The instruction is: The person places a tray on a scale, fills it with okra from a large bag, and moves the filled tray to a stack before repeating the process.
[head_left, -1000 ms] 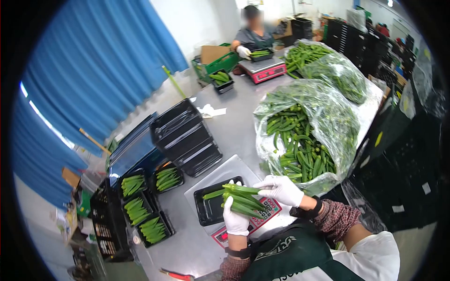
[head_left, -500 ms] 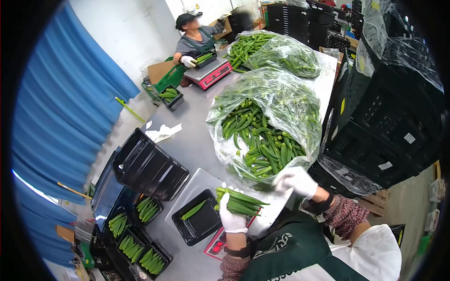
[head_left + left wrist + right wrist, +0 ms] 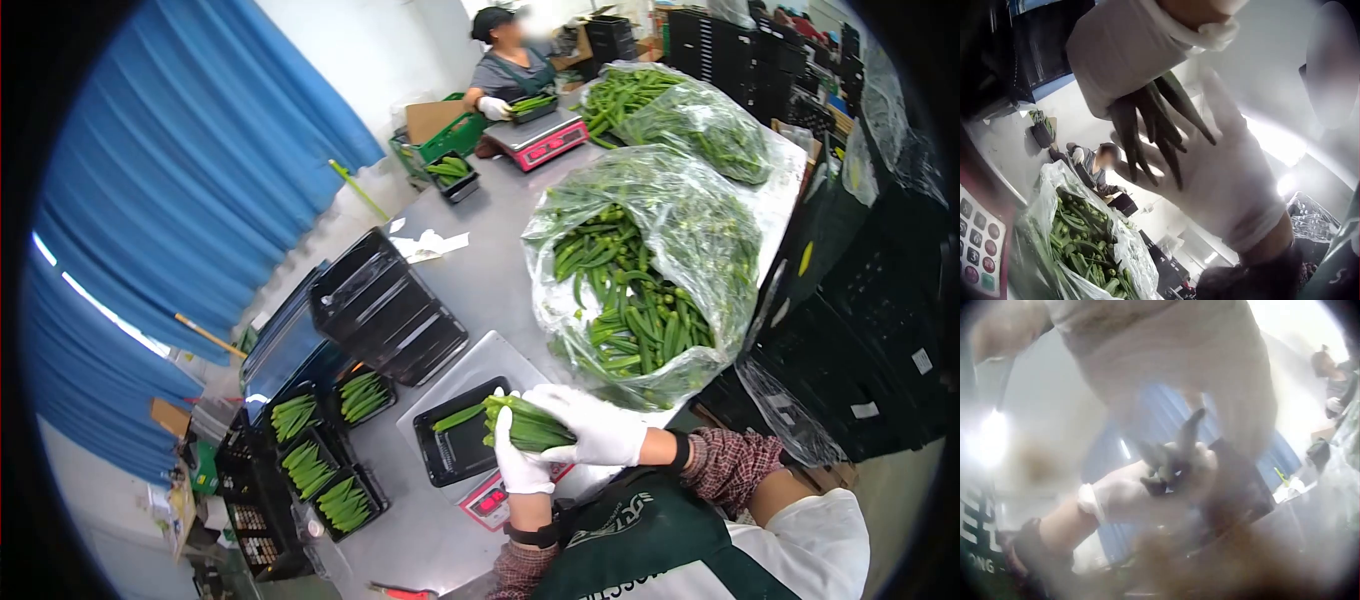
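Observation:
A bunch of green okra (image 3: pixel 535 430) is gripped in my gloved left hand (image 3: pixel 520 466), held beside and over the right edge of a black tray (image 3: pixel 452 468). One okra pod (image 3: pixel 457 418) lies in that tray, which sits on a scale (image 3: pixel 490 502). My gloved right hand (image 3: pixel 598 428) is at the far side of the bunch. In the left wrist view, the right hand (image 3: pixel 1216 175) has its palm facing the pod tips, fingers straight and spread behind them. The right wrist view is blurred, with pods (image 3: pixel 1188 434) poking out of the left hand (image 3: pixel 1129 497).
A large clear plastic bag (image 3: pixel 700 220) of loose okra stands beyond my hands. Filled okra trays (image 3: pixel 345 505) and stacked black trays (image 3: pixel 385 310) are on the left. Red-handled cutters (image 3: pixel 400 592) lie near the front edge. Another person (image 3: pixel 510 70) works at a second scale (image 3: pixel 550 150).
My right hand went out toward the okra bag, then came back against the bunch. The left hand has kept hold of the okra. The head view swung right and back.

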`<state>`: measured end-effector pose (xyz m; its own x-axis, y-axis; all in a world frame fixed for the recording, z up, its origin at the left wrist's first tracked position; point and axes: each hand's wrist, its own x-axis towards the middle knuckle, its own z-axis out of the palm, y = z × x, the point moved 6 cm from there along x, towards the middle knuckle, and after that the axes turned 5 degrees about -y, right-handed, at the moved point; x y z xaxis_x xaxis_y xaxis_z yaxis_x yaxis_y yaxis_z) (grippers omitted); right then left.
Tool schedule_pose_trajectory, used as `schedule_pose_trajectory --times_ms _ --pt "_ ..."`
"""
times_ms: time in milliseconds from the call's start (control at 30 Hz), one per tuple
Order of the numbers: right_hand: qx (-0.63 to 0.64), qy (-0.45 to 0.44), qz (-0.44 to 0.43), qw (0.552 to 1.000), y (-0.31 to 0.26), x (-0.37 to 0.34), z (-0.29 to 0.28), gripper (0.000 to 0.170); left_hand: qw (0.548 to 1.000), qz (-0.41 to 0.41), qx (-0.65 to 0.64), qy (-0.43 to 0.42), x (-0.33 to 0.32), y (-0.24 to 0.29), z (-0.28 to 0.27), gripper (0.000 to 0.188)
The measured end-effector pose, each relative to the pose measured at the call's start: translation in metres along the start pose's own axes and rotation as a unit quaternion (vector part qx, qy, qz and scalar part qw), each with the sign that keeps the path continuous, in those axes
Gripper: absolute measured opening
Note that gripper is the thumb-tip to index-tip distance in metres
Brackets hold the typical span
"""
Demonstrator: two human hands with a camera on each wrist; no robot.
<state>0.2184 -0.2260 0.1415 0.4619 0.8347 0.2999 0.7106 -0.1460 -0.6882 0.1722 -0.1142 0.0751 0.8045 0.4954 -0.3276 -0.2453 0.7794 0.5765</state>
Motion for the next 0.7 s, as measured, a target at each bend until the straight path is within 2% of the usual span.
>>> schedule_pose_trajectory --times_ms 67,100,167,200,267,333,433,467,533,567,600,633,667,700 --pt "-0.019 -0.042 0.003 0.999 0.0 0.017 0.032 0.072 1.0 -0.001 -0.027 0.014 0.003 0.002 -0.018 0.036" --pt "-0.004 -0.11 0.04 0.993 0.008 0.026 0.048 0.073 0.999 0.02 -0.033 0.027 0.004 0.008 -0.028 0.036" --pt "-0.051 -0.18 0.01 0.982 0.011 0.05 0.074 0.071 0.996 0.039 -0.058 0.052 0.012 0.015 -0.063 0.038" --pt "-0.065 -0.22 0.009 0.973 0.01 0.063 0.082 0.069 0.995 0.015 -0.102 -0.004 0.016 0.018 -0.069 0.038" --pt "-0.093 -0.242 -0.043 0.965 0.01 0.089 0.099 0.066 0.992 0.041 -0.101 -0.054 0.011 0.035 -0.062 0.038" --pt "-0.121 -0.27 -0.047 0.954 0.02 0.11 0.123 0.065 0.99 0.074 -0.117 0.016 0.015 0.042 -0.083 0.041" --pt "-0.184 -0.265 -0.065 0.944 0.028 0.124 0.128 0.065 0.987 0.083 -0.114 0.071 0.014 0.052 -0.113 0.05" --pt "-0.142 -0.185 -0.08 0.969 0.032 0.124 0.113 0.057 0.99 0.082 -0.1 0.047 0.009 0.058 -0.113 0.052" --pt "-0.119 -0.095 -0.051 0.987 0.048 0.126 0.053 0.04 0.987 0.078 -0.064 0.121 -0.005 0.06 -0.123 0.055" --pt "-0.146 -0.038 -0.015 0.988 0.06 0.116 0.012 0.029 0.988 0.09 -0.055 0.11 -0.015 0.063 -0.112 0.06" --pt "-0.179 -0.008 0.059 0.982 0.089 0.102 -0.017 0.02 0.988 0.09 -0.057 0.112 -0.023 0.062 -0.103 0.06" --pt "-0.239 0.081 0.043 0.967 0.133 0.081 -0.034 0.014 0.986 0.135 -0.005 0.096 -0.03 0.066 -0.093 0.061" --pt "-0.281 0.086 0.131 0.947 0.175 0.059 -0.046 0.012 0.979 0.18 0.047 0.079 -0.036 0.069 -0.085 0.062" --pt "-0.317 0.059 0.212 0.923 0.193 0.029 -0.066 0.013 0.979 0.195 0.059 0.025 -0.037 0.066 -0.074 0.061"
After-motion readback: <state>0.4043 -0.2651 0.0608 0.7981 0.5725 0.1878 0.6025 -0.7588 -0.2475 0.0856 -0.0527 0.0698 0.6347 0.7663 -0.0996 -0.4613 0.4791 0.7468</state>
